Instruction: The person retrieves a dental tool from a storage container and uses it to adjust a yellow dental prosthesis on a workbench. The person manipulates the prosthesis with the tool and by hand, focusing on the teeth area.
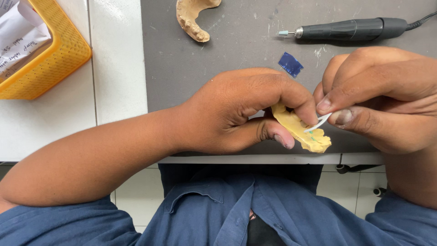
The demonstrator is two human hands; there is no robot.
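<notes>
My left hand (241,109) grips a yellow plaster dental cast (302,132) between thumb and fingers, just above the near edge of the grey work mat (227,50). My right hand (378,98) pinches a small thin white strip (321,122) between thumb and forefinger and holds its tip against the cast's top. Both hands touch at the cast. Part of the cast is hidden under my left fingers.
A second, paler dental cast (193,18) lies at the mat's far edge. A black rotary handpiece (350,29) with a small tip lies at the far right, and a blue scrap (290,64) near it. A yellow perforated basket (54,50) with papers stands at the far left on the white table.
</notes>
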